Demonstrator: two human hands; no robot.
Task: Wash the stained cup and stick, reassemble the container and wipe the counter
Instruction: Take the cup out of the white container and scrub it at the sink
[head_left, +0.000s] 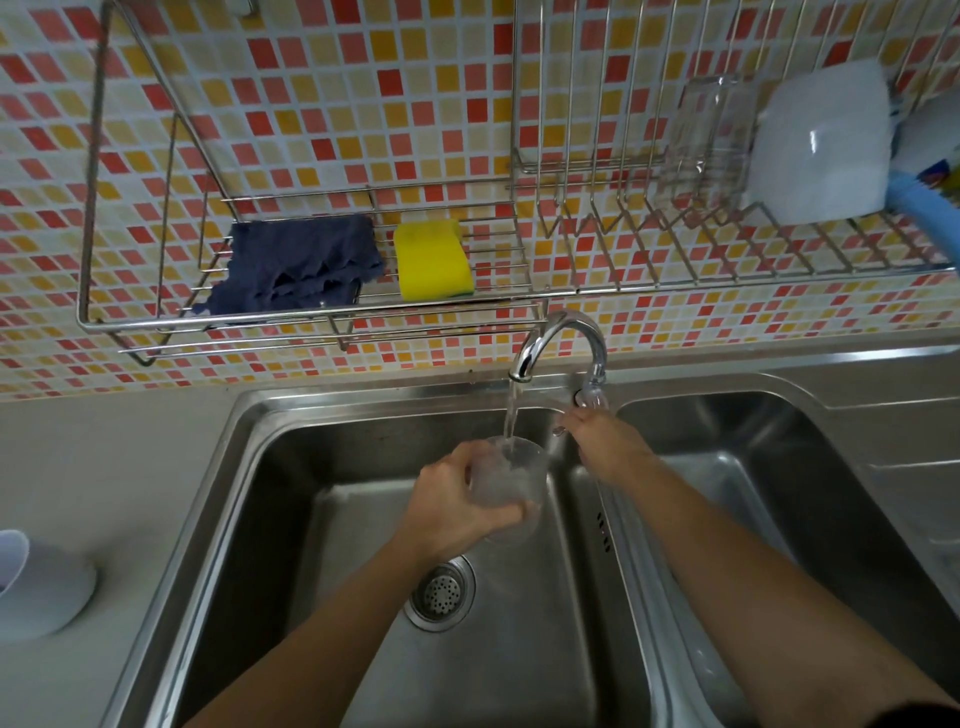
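My left hand (457, 499) grips a clear plastic cup (511, 478) over the left sink basin (322, 519). Water runs from the chrome tap (558, 338) straight into the cup. My right hand (602, 441) reaches to the tap's base and holds the tap handle (589, 397). A white container part (36, 587) lies on the counter (104, 467) at the far left. The stick is not in view.
A wire rack (311, 312) on the tiled wall carries a dark blue cloth (296, 265) and a yellow sponge (434, 260). The dish rack to the right holds a clear glass (711, 140) and a white bowl (826, 145). A second basin (753, 467) lies on the right.
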